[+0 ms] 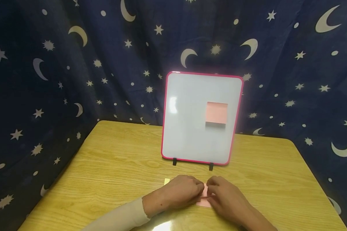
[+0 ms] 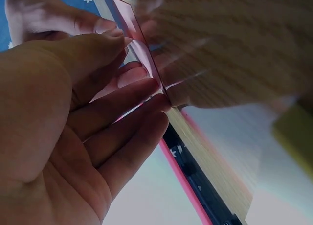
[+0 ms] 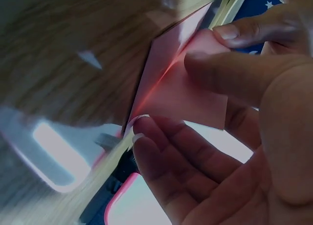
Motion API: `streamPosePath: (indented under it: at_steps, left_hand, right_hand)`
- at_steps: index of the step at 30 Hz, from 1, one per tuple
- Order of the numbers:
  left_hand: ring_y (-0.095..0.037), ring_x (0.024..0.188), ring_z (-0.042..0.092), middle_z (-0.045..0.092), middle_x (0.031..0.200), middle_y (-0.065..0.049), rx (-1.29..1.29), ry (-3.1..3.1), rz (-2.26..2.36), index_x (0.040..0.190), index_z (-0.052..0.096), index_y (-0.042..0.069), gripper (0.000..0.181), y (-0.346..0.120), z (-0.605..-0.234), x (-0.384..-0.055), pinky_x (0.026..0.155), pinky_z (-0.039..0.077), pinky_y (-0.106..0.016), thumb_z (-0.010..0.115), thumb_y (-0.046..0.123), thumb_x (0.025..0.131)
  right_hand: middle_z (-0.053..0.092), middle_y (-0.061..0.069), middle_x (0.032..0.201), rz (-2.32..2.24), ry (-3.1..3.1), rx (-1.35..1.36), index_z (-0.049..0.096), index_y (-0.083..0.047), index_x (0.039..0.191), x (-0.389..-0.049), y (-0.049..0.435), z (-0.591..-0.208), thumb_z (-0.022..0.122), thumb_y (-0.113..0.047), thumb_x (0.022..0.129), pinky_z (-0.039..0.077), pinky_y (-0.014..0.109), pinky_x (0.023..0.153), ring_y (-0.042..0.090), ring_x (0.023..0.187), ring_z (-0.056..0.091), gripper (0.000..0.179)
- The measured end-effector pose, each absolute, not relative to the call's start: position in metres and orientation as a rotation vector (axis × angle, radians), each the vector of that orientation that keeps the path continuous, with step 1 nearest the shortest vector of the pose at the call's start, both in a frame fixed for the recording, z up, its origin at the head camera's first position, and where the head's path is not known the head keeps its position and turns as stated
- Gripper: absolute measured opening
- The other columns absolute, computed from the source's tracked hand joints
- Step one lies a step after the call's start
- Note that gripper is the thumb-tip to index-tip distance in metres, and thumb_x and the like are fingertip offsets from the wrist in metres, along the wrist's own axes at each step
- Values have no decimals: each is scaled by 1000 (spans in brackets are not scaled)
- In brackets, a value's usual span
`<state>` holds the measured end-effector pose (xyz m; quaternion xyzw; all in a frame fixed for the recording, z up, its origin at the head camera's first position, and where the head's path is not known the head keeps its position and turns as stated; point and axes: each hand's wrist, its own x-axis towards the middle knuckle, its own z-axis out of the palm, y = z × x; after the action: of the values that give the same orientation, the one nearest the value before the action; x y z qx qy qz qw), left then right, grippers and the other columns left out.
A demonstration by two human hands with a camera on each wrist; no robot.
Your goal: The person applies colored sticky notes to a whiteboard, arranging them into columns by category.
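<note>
A pink sticky note pad [image 1: 203, 202] lies on the wooden table in front of the whiteboard. In the right wrist view its top sheet [image 3: 205, 100] stands lifted at an angle from the pad, joined along a crease. My right hand [image 1: 228, 199] pinches this sheet, thumb on its face and fingers behind. From the other side my left hand [image 1: 183, 191] pinches the sheet's edge between thumb and fingers, close to the right fingertips. Part of the pad is hidden under both hands.
Behind the hands, a pink-framed whiteboard [image 1: 191, 138] stands on black feet, with a pink sticky note [image 1: 217, 113] on its right half. A yellow paper piece [image 1: 166, 181] shows beyond the left wrist. A dark curtain [image 1: 127, 64] with moons and stars hangs around the table [image 1: 118, 154].
</note>
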<state>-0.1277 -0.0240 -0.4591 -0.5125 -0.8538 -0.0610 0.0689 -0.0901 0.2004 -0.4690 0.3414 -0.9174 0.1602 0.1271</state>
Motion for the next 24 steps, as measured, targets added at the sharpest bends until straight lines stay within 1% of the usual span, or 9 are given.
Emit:
streamPosePath:
  at_steps: [3, 6, 10, 13, 15, 17, 20, 24]
  left_hand:
    - [1, 62, 42, 52, 74, 16, -1551, -2570, -194, 79, 56, 23, 27, -25, -458, -128, 56, 38, -18, 76, 28, 97]
    - [2, 65, 44, 53, 77, 16, -1564, -2571, -207, 84, 61, 24, 22, -26, -455, -127, 59, 40, -17, 78, 31, 95]
    - [3, 72, 51, 59, 84, 15, -1581, -2532, -200, 94, 68, 23, 12, -27, -450, -126, 69, 47, -17, 76, 32, 96]
    - [1, 78, 58, 64, 90, 14, -1580, -2471, -166, 97, 69, 22, 12, -27, -446, -124, 75, 51, -18, 76, 32, 96]
    - [-1, 81, 61, 66, 93, 13, -1577, -2426, -161, 97, 69, 22, 12, -27, -444, -122, 77, 52, -19, 76, 31, 95]
    - [-3, 81, 62, 67, 93, 13, -1574, -2377, -151, 95, 67, 22, 12, -26, -442, -121, 77, 52, -20, 75, 31, 96]
    - [-4, 80, 61, 66, 90, 12, -1570, -2326, -134, 94, 67, 21, 9, -25, -438, -117, 75, 51, -21, 72, 28, 97]
    - [-3, 77, 56, 63, 86, 14, -1584, -2297, -59, 95, 66, 23, 5, -25, -432, -110, 70, 45, -19, 70, 26, 96]
  right_hand:
    - [65, -9, 104, 460, -2663, 967, 71, -23, 76, -90, 200, -470, 85, -10, 79, 56, 32, 76, 11, 94, 62, 19]
    - [65, -9, 103, 450, -2661, 951, 70, -22, 75, -90, 199, -471, 85, -10, 78, 57, 32, 78, 11, 94, 62, 19]
    - [66, -10, 102, 448, -2640, 949, 67, -22, 73, -92, 199, -472, 87, -11, 76, 56, 32, 79, 11, 93, 63, 24]
    - [67, -10, 100, 444, -2624, 949, 64, -23, 71, -93, 199, -472, 89, -12, 74, 56, 32, 79, 10, 91, 64, 28]
    - [67, -10, 99, 443, -2612, 949, 62, -23, 72, -93, 199, -472, 89, -11, 72, 56, 32, 79, 10, 91, 63, 30]
    - [67, -10, 99, 438, -2607, 943, 61, -22, 74, -94, 199, -472, 90, -10, 70, 56, 31, 79, 10, 90, 63, 31]
    - [66, -11, 97, 442, -2598, 931, 66, -20, 80, -95, 199, -473, 89, -7, 66, 56, 31, 79, 10, 90, 62, 29]
    - [66, -12, 95, 467, -2607, 912, 66, -21, 80, -96, 199, -475, 87, -7, 68, 55, 29, 76, 8, 88, 61, 29]
